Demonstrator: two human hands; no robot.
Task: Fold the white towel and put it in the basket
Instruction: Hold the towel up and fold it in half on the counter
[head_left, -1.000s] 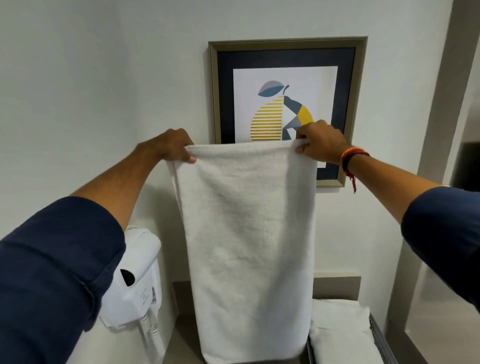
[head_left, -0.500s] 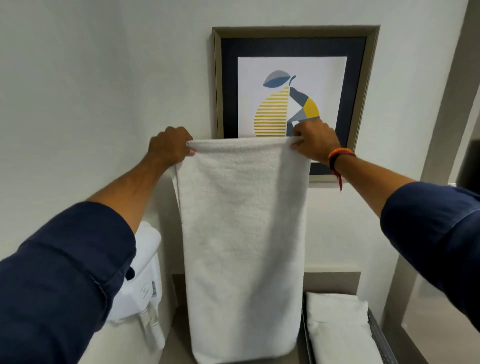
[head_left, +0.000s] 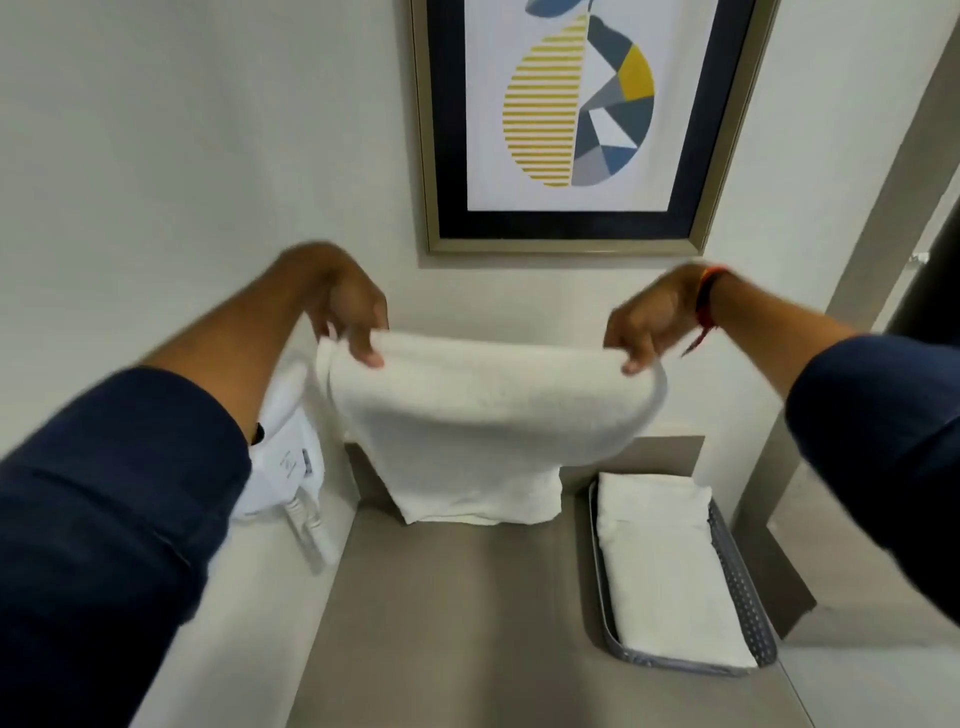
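Note:
The white towel hangs from both my hands over the grey counter, its lower end resting on the counter near the back wall. My left hand pinches the towel's upper left corner. My right hand, with an orange thread on its wrist, pinches the upper right corner. The towel's top edge bulges toward me. A grey perforated basket lies on the counter to the right, with a folded white towel inside it.
A white wall-mounted hair dryer with a coiled cord sits at the left of the counter, partly behind my left arm. A framed pear picture hangs on the back wall. A grey door frame rises at the right.
Both hands have come down from picture height to just above the counter, still holding the towel's top corners. The towel's lower end now rests on the counter. The view has tilted downward.

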